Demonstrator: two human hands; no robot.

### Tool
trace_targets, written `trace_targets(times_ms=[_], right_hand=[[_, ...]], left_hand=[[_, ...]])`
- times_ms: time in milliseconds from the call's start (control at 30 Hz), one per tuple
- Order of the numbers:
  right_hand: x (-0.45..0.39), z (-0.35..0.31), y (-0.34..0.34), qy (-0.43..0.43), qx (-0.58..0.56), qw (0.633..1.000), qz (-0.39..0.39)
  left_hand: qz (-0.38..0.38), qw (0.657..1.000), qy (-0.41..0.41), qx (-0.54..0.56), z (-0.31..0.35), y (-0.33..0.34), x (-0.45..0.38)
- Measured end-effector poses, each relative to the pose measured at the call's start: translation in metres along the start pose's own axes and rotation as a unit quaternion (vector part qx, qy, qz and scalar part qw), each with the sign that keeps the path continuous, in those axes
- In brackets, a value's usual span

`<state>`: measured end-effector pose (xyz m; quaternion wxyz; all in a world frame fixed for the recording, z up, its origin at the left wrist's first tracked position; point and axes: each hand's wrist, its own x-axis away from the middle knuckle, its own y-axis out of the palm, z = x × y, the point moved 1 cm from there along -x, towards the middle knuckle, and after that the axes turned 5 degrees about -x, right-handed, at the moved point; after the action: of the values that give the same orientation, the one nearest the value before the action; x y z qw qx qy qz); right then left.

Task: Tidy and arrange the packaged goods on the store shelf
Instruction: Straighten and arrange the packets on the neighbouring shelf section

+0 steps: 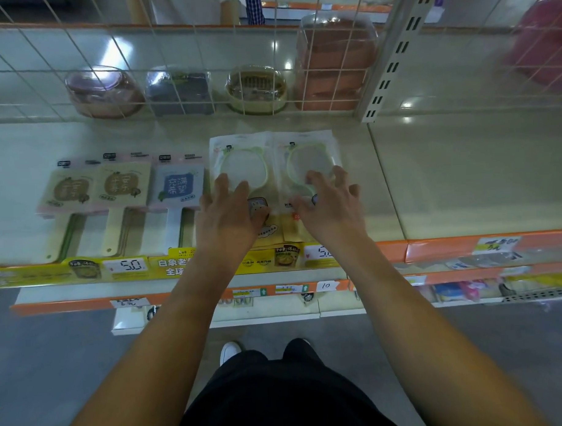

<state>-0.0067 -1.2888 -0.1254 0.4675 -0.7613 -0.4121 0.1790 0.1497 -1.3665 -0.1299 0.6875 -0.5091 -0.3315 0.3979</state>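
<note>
We rest our left hand (229, 211) and right hand (328, 202), fingers spread and relaxed, gripping nothing, on two clear packets (273, 155) lying side by side on the shelf (431, 175).

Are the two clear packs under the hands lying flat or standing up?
Flat: both clear packs lie face-up side by side on the shelf.
</note>
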Motion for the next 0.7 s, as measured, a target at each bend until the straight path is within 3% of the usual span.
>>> trace_targets(times_ms=[233,400,567,700], right_hand=[[0.005,0.005,-0.009,-0.004,-0.013,0.999,-0.032],[0.022,0.012,-0.008,-0.061,0.015,0.998,-0.023],[0.037,0.017,-0.001,-0.108,0.031,0.993,-0.021],[0.042,0.024,0.000,-0.140,0.032,0.990,-0.017]], left_hand=[[-0.006,0.999,0.000,0.046,-0.007,0.000,-0.002],[0.046,0.998,0.039,0.013,-0.009,-0.003,0.013],[0.023,0.995,0.093,-0.025,-0.014,-0.004,0.026],[-0.011,0.991,0.131,0.019,-0.020,-0.007,0.036]])
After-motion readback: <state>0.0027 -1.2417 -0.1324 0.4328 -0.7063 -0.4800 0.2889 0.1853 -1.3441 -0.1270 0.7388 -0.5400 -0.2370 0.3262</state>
